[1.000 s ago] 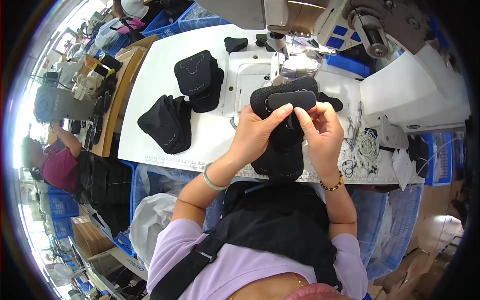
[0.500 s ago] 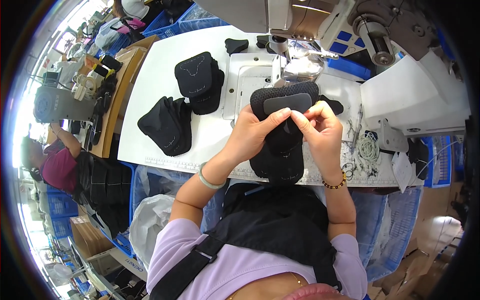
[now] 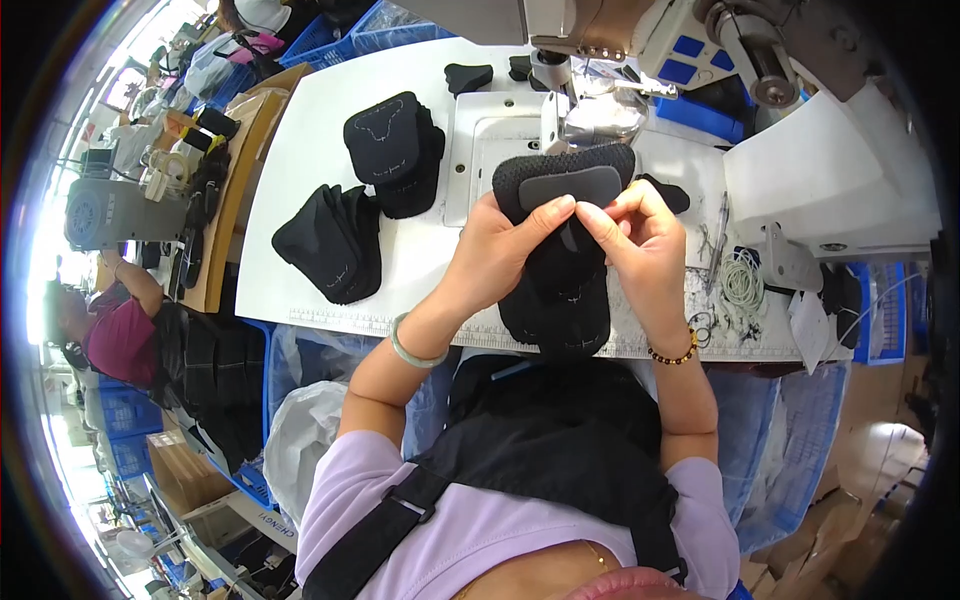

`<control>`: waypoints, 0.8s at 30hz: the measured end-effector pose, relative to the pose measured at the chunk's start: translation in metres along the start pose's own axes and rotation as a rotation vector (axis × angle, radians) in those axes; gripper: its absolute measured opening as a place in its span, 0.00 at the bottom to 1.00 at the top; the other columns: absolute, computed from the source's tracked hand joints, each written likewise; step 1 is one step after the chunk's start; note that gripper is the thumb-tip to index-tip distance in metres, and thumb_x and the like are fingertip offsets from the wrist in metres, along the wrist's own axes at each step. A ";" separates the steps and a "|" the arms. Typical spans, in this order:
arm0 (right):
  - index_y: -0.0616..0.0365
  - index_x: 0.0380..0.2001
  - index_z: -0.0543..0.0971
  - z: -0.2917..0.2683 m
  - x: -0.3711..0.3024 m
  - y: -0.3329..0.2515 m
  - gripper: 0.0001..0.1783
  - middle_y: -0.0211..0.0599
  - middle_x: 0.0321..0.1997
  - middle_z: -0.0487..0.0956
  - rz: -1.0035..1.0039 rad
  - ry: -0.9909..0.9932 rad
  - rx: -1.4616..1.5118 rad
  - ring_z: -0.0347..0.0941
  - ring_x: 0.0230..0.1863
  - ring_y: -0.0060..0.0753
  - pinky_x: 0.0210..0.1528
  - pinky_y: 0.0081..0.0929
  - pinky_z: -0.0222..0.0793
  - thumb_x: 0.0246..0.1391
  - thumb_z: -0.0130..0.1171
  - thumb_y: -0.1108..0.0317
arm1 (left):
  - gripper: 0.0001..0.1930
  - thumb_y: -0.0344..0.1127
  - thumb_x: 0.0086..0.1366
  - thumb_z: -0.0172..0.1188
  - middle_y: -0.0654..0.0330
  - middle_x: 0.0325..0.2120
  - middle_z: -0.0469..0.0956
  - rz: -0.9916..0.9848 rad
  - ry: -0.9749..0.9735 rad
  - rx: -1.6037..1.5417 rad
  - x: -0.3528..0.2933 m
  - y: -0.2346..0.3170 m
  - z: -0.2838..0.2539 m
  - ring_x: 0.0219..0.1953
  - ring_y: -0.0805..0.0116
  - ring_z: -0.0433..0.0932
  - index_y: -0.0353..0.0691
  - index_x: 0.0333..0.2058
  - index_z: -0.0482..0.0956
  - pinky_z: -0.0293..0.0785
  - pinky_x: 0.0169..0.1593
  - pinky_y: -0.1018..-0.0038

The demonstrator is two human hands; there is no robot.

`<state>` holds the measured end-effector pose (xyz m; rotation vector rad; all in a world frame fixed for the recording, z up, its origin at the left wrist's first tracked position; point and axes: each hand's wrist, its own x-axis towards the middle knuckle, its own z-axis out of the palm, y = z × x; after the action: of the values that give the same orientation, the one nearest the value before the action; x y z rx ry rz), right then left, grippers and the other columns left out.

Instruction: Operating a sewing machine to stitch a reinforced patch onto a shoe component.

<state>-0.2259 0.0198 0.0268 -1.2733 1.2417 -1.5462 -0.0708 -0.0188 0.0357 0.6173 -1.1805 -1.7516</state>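
Note:
Both hands are raised at the front of the sewing table, pinching one black padded fabric piece point(image 3: 511, 176) with a mesh-like surface. A smooth dark grey rounded patch point(image 3: 572, 188) lies on that piece. My left hand point(image 3: 497, 248) is closed on its left side, thumb at the patch's lower edge. Closed on the other side is my right hand point(image 3: 643, 250), its thumb tip meeting the left thumb. Whether the patch is attached cannot be seen. Beneath the hands, a stack of black fabric pieces point(image 3: 560, 322) with light stitch marks overlaps the table's front edge.
A sewing machine point(image 3: 590, 110) stands just beyond the hands. More black piles point(image 3: 385, 150) and black pieces point(image 3: 328, 245) lie to the left. Tweezers point(image 3: 718, 245) and a coil of pale cord point(image 3: 741, 282) are on the right. A co-worker point(image 3: 120, 335) sits at far left.
The whole view has shifted slightly, so the table sits a little higher in the picture. Both hands keep their pinch on the black piece, with the thumbs still together.

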 end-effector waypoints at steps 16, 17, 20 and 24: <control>0.40 0.34 0.82 -0.015 0.028 0.001 0.15 0.20 0.39 0.73 -1.365 0.107 -0.918 0.69 0.47 0.26 0.49 0.28 0.60 0.37 0.67 0.63 | 0.09 0.29 0.62 0.55 0.58 0.34 0.78 0.045 0.224 -0.152 -0.004 0.034 0.015 0.35 0.73 0.78 0.31 0.40 0.75 0.76 0.38 0.78; 0.43 0.35 0.83 -0.014 0.031 -0.006 0.17 0.20 0.39 0.73 -1.341 0.044 -0.943 0.68 0.45 0.27 0.48 0.28 0.59 0.35 0.68 0.62 | 0.08 0.29 0.61 0.55 0.59 0.32 0.79 0.023 0.232 -0.160 -0.003 0.037 0.011 0.33 0.71 0.79 0.32 0.37 0.76 0.76 0.37 0.78; 0.42 0.37 0.83 -0.006 0.044 -0.015 0.19 0.20 0.38 0.73 -1.237 -0.041 -0.898 0.68 0.44 0.26 0.47 0.28 0.57 0.35 0.65 0.59 | 0.07 0.30 0.61 0.55 0.59 0.31 0.79 0.049 0.255 -0.143 0.008 0.039 -0.001 0.32 0.72 0.79 0.32 0.35 0.77 0.75 0.36 0.79; 0.44 0.38 0.82 -0.005 0.055 -0.016 0.21 0.20 0.36 0.73 -1.122 0.024 -0.919 0.67 0.43 0.26 0.45 0.27 0.53 0.35 0.64 0.56 | 0.06 0.28 0.60 0.54 0.59 0.31 0.79 0.047 0.212 -0.115 0.037 0.043 -0.006 0.31 0.73 0.79 0.32 0.33 0.77 0.75 0.34 0.80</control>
<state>-0.2423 -0.0274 0.0550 -2.9039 1.3710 -1.6849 -0.0656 -0.0599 0.0745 0.6822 -0.9352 -1.6571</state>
